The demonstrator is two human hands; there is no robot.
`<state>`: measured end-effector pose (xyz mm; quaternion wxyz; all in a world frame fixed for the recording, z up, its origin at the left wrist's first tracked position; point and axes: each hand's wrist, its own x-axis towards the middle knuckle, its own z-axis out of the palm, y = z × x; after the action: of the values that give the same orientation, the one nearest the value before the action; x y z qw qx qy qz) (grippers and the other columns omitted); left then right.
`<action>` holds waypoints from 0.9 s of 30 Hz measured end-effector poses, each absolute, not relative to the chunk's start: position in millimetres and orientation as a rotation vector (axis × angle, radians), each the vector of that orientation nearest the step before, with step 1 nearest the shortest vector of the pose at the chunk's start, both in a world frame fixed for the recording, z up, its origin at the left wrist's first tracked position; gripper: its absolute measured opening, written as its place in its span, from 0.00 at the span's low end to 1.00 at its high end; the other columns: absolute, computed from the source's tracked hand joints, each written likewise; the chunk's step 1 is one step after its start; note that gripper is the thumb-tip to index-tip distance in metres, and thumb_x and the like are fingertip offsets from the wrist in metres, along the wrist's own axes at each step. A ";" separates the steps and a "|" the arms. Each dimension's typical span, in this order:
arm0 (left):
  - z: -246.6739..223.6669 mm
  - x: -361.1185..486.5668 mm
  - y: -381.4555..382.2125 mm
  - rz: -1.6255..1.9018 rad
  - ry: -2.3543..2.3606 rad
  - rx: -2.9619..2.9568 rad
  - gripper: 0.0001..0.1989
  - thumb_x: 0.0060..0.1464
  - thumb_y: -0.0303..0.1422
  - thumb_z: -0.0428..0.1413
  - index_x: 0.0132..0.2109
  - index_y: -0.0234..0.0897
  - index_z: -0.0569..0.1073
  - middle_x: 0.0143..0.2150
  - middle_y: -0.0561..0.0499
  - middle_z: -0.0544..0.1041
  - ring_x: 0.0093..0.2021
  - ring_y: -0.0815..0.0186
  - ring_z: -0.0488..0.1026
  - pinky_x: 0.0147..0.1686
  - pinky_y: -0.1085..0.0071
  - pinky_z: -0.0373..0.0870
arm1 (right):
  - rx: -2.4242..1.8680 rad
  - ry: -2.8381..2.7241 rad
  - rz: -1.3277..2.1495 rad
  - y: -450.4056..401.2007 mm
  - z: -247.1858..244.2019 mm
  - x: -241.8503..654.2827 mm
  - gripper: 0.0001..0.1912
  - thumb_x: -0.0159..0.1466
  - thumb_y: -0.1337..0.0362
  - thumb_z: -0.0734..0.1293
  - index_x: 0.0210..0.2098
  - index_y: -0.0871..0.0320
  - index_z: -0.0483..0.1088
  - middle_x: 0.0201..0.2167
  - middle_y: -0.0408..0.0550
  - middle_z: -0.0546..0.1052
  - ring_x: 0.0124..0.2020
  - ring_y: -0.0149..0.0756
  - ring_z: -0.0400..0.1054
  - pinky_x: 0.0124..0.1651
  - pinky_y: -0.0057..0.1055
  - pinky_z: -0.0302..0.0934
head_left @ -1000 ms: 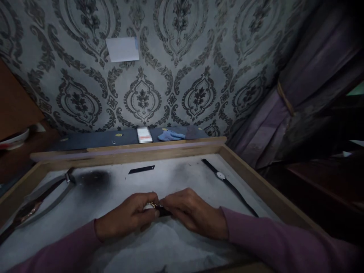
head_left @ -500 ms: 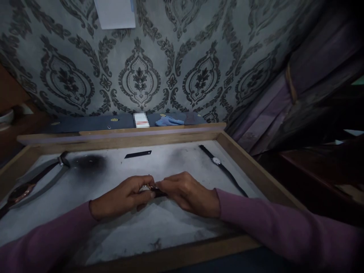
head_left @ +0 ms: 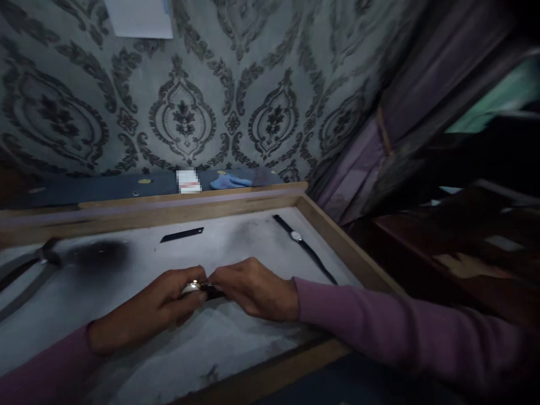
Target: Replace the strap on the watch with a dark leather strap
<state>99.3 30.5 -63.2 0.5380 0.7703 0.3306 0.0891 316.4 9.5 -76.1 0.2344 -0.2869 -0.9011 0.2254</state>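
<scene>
Low over the white-bottomed wooden tray, my left hand (head_left: 169, 304) is closed around the case of a wristwatch (head_left: 193, 287) with a shiny metal rim and dark strap. Close against it, my right hand (head_left: 255, 287) is closed with fingertips pinched at the strap end beside the case. A thin glint shows between those fingertips and the case; whether it is a tool or part of the watch I cannot tell. Most of the strap is hidden under the right fingers. Behind the hands lies a dark snap-off knife blade (head_left: 182, 234).
A second watch with a black strap (head_left: 296, 236) lies at the tray's right. At the left edge is another, partly cut off strap (head_left: 29, 270). The wooden rim (head_left: 337, 242) surrounds the work area. Beyond the far rim are a white packet (head_left: 188, 181) and a blue cloth (head_left: 230, 181).
The whole view has swung to the right, so the tray and hands appear further left. Both hands stay on the watch, with little visible change in grip.
</scene>
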 end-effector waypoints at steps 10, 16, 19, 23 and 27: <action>-66.7 101.7 34.8 0.245 0.758 1.904 0.13 0.59 0.44 0.49 0.33 0.40 0.67 0.24 0.56 0.67 0.25 0.68 0.62 0.25 0.76 0.61 | -1.180 -2.426 0.787 8.9 -68.0 314.0 0.08 0.67 0.69 0.57 0.46 0.60 0.59 0.25 0.43 0.72 0.24 0.31 0.66 0.27 0.23 0.57; -57.1 102.5 33.7 0.203 0.796 1.959 0.12 0.61 0.41 0.48 0.33 0.38 0.64 0.24 0.58 0.63 0.25 0.70 0.59 0.25 0.75 0.57 | -1.185 -2.176 0.656 11.5 -74.7 318.1 0.27 0.67 0.72 0.56 0.64 0.57 0.50 0.29 0.43 0.75 0.29 0.32 0.70 0.35 0.27 0.62; -54.0 102.0 34.2 0.190 0.787 1.970 0.12 0.62 0.41 0.47 0.35 0.37 0.65 0.23 0.59 0.62 0.24 0.70 0.59 0.25 0.75 0.56 | -1.056 -2.177 0.623 12.0 -77.1 319.7 0.22 0.66 0.74 0.56 0.58 0.58 0.63 0.34 0.47 0.77 0.33 0.32 0.72 0.37 0.27 0.63; -53.4 101.5 35.3 0.206 0.808 1.950 0.12 0.63 0.40 0.47 0.37 0.36 0.66 0.23 0.59 0.62 0.24 0.71 0.58 0.24 0.75 0.55 | -0.988 -2.297 0.577 10.0 -74.4 317.8 0.16 0.65 0.76 0.55 0.42 0.62 0.72 0.34 0.49 0.78 0.34 0.33 0.72 0.37 0.27 0.62; -54.1 100.5 35.7 0.211 0.813 1.923 0.12 0.63 0.40 0.47 0.38 0.36 0.67 0.23 0.58 0.63 0.24 0.71 0.58 0.23 0.75 0.55 | -0.991 -2.317 0.603 6.4 -68.2 314.1 0.11 0.64 0.72 0.59 0.43 0.63 0.71 0.32 0.49 0.78 0.30 0.32 0.70 0.35 0.27 0.62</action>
<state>100.5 35.7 -54.1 0.4984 0.7944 0.3361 0.0871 314.1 6.4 -68.2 0.2720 -0.3681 -0.8605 0.2239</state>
